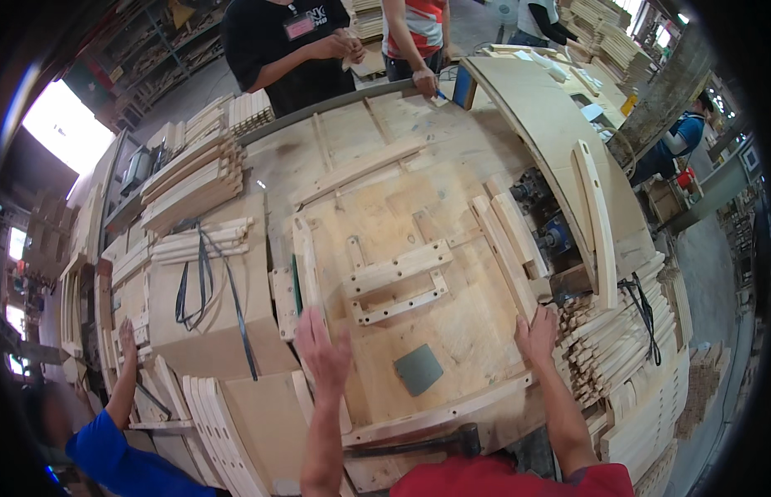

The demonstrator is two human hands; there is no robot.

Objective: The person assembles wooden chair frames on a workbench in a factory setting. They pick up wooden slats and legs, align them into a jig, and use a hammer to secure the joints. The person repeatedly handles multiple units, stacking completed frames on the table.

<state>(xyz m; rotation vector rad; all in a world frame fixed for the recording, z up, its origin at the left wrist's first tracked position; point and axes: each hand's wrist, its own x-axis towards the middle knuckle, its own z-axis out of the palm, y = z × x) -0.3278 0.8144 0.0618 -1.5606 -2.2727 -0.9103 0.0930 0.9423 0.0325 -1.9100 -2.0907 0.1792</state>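
A worker's left hand [323, 348], fingers spread and released, presses a long pale curved wooden slat [306, 273] at seven o'clock on the plywood desk [402, 207]; the right hand [536, 334], also released, rests on a straight wooden strip [505, 257] at four o'clock.

Counter [451, 331]: pale tan plywood, faint grain, darker smudges. Curved slat [306, 265] by the left hand [323, 352]: light cream wood with a thin green strip along its left edge. Slat [505, 253] above the right hand [536, 333]: same pale wood. Square pad [418, 369]: dull grey-green. Straps [205, 277] on the slat bundle: black. Hammer [439, 443]: dark, looks black, partly in shadow. Own shirt [518, 479]: red. Sleeve [103, 451] at lower left: bright blue. Shirt [273, 41] of the person across: black, with a pink tag.
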